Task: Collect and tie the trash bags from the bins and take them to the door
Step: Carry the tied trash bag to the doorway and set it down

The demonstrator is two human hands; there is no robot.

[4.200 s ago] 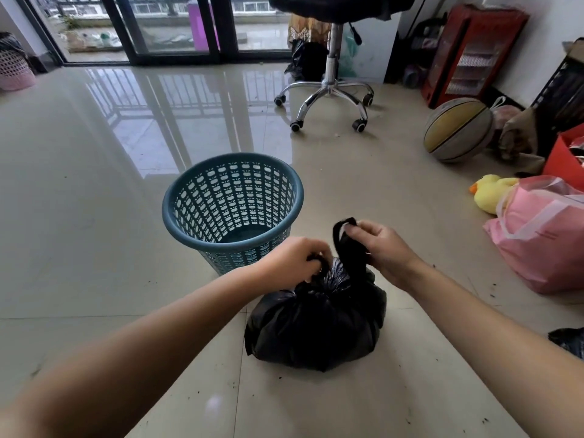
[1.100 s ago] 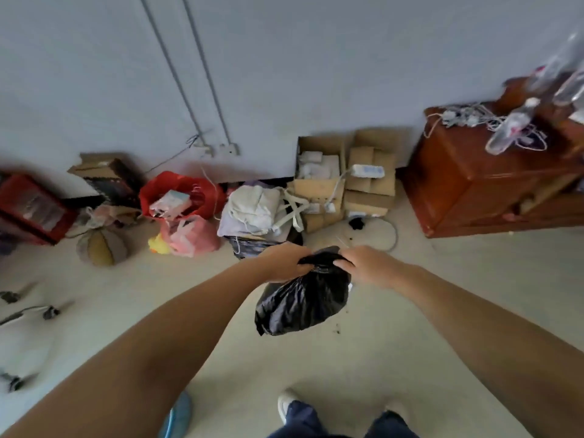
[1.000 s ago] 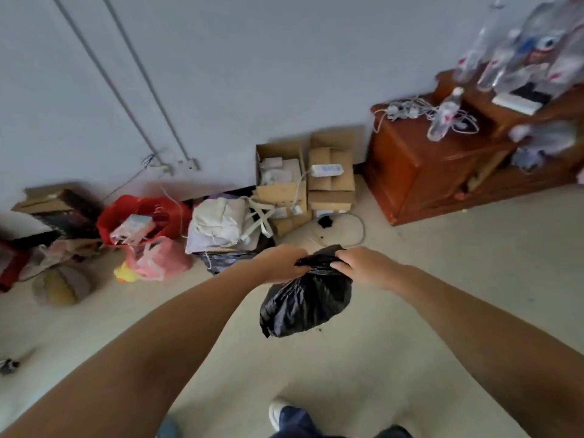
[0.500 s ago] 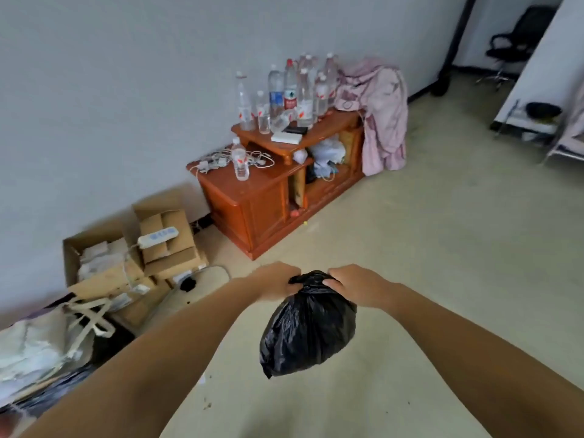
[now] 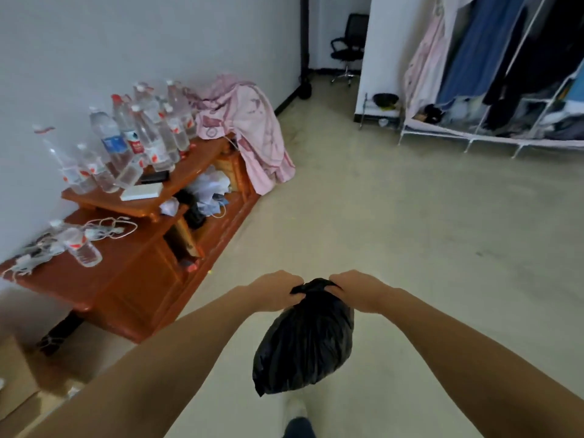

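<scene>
A full black trash bag (image 5: pixel 308 339) hangs in the air in front of me, above the beige floor. My left hand (image 5: pixel 275 289) grips the bag's gathered top from the left. My right hand (image 5: pixel 355 287) grips the same top from the right. Both fists are curled round the plastic, a short way apart, with the knot area between them. The bag's bottom hangs over my shoe (image 5: pixel 295 409). No bin is in view.
A low wooden cabinet (image 5: pixel 139 273) stands along the left wall, with several water bottles (image 5: pixel 136 143), cables and a pink cloth (image 5: pixel 249 128) on it. A clothes rack (image 5: pixel 505 74) is at the far right. An office chair (image 5: pixel 347 52) stands in the far passage. Cardboard boxes (image 5: pixel 15 380) lie at lower left.
The bag was lifted off the floor beside the bin and carried. My view has swung right along the wall, from the boxes to the cabinet and the passage. Both hands keep their grip.
</scene>
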